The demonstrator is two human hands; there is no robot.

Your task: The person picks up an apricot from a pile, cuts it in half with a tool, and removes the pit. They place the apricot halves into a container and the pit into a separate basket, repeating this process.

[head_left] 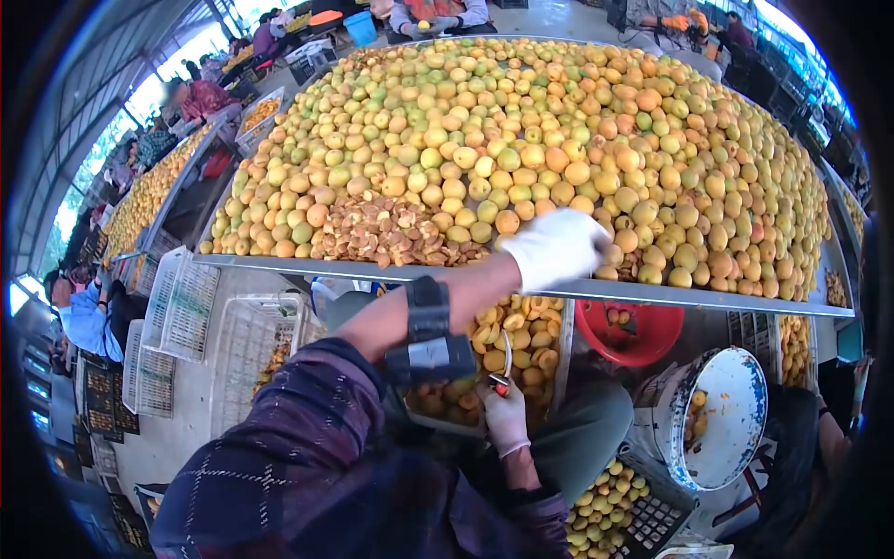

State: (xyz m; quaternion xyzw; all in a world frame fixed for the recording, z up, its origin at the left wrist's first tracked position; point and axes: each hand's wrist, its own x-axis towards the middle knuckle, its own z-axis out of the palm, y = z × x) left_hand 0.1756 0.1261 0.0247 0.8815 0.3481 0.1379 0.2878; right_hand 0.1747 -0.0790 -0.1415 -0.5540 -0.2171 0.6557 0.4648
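My left hand (559, 250), in a white glove and smeared by motion, reaches over the front edge of a metal table (521, 287). Its fingertips are beside the whole apricots (626, 240), and I cannot see whether they hold one. Lower down, my right hand (505, 419), also gloved, is closed round the red and dark handle of a small curved knife (507, 356), blade pointing up. The knife is over a crate of split apricots (544, 328), partly covered by my left forearm. Brown apricot pits (382, 231) lie heaped at the table's near edge.
A red basin (629, 347) and a paint-worn white bucket (731, 419) stand to the right. Below is a black crate (666, 512) with whole fruit. White crates (182, 298) stand on the left. A co-worker's gloved hands (433, 25) are across the table.
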